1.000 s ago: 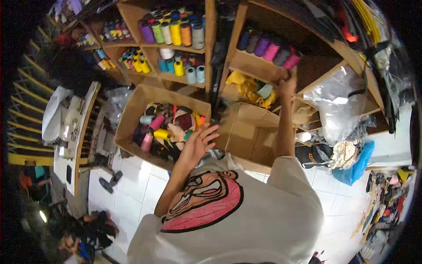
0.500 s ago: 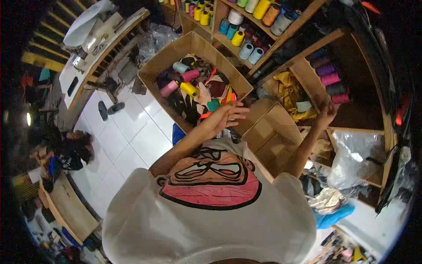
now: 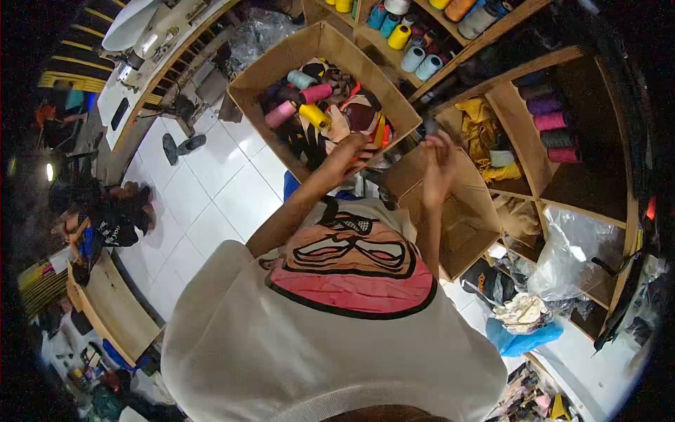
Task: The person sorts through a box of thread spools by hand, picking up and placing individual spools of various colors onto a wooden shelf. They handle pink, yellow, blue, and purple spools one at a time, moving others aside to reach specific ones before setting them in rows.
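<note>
Yellow spool (image 3: 313, 116) in the left box (image 3: 380, 81) looks light, firm, maybe slick, so probably best gripped round its middle; left hand's (image 3: 349, 156) bent at the near rim, right hand's (image 3: 439, 156) blurry, can't tell if either's pinching anything.

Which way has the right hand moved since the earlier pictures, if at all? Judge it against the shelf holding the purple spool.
Yes: the right hand has moved leftward, away from the shelf holding the purple spool, toward the box of spools.
</note>
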